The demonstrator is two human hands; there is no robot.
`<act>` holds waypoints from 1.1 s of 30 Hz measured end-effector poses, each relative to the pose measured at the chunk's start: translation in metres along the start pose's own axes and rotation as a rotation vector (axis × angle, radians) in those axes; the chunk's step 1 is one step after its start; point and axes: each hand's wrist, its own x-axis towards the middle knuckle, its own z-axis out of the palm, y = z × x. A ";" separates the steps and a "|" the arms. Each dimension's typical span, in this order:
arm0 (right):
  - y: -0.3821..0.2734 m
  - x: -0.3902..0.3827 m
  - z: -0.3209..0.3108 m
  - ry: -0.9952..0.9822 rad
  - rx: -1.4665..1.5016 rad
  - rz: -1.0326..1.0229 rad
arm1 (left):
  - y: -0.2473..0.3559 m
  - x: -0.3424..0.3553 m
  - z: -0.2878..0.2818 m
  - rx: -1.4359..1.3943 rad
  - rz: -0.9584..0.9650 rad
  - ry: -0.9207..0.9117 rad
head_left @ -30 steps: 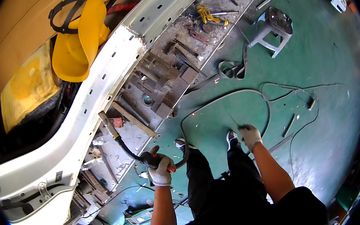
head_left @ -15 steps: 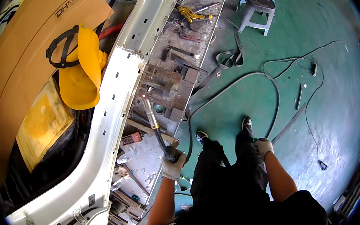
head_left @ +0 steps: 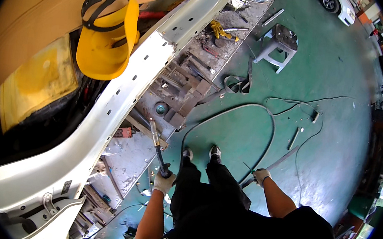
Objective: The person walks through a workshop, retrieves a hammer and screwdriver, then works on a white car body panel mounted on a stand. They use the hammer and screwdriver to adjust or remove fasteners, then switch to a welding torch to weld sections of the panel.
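My gloved left hand (head_left: 164, 183) is closed round the black handle of a welding torch (head_left: 156, 139). The torch's nozzle points away from me, over the edge of a cluttered workbench (head_left: 134, 148) beside a white car-body panel (head_left: 133, 78). Off to my right, over the floor, my gloved right hand (head_left: 261, 175) is closed on a slim tool with a green handle (head_left: 250, 169). Its thin dark end sticks out to the left; its exact kind is too small to make out. A bench vise (head_left: 181, 88) sits on the bench beyond the nozzle.
A yellow welding face shield (head_left: 103, 49) lies on cardboard (head_left: 39, 15) behind the panel. Yellow pliers or a clamp (head_left: 218, 30) rest farther up the bench. A cable (head_left: 272, 128) loops over the green floor near my feet. Farther off stands a grey stool (head_left: 280, 47).
My view and body have turned right, so the bench and panel now lie slanted. The torch has drawn back from the panel and vise. More of the green-handled tool shows.
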 end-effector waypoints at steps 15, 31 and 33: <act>0.049 -0.141 0.115 0.166 0.122 -0.028 | -0.078 0.175 -0.151 0.091 -0.072 0.075; 0.046 -0.188 0.177 0.143 -0.052 -0.037 | -0.083 0.265 -0.154 0.162 0.236 0.288; 0.050 -0.174 0.180 0.119 -0.103 -0.038 | -0.085 0.254 -0.149 0.158 0.288 0.314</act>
